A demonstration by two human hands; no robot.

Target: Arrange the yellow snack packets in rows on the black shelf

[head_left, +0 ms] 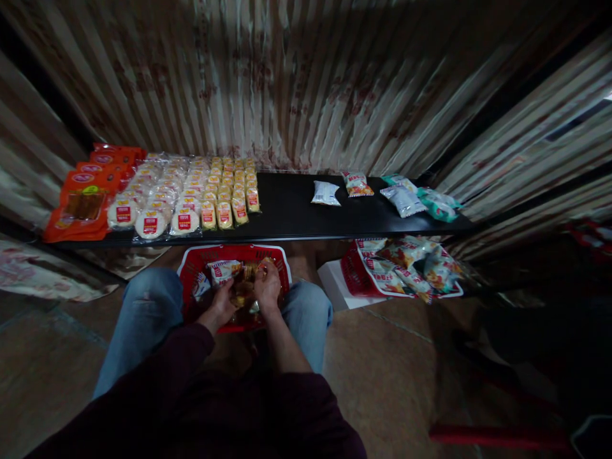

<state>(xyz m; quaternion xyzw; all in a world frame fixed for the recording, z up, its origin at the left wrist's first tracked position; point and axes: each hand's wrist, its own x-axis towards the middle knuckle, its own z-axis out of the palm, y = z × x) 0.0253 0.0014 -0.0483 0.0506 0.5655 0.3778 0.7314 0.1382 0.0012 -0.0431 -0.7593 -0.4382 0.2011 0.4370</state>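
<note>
A red basket with a white rim (261, 247) stands between my knees, holding small yellow-wrapped snacks (243, 298) and a white printed snack bag (224, 271). Both my hands reach down into it. At the basket's middle, my left hand (221, 307) has its fingers curled against the yellow-wrapped snacks. My right hand (268, 288) is closed around a yellow-wrapped snack near the far right rim, its fingers bent. On the black shelf (284, 210) ahead, rows of similar yellow packets (224, 215) stand beside round white wrapped biscuits (152, 223).
Orange snack packs (86, 197) overlap at the shelf's left end. A silver bag (326, 192), a red-and-white bag (357, 183) and green bags (437, 203) lie to the right. A second red basket (351, 271), full of snack bags, rests on the floor beside a white box (335, 290).
</note>
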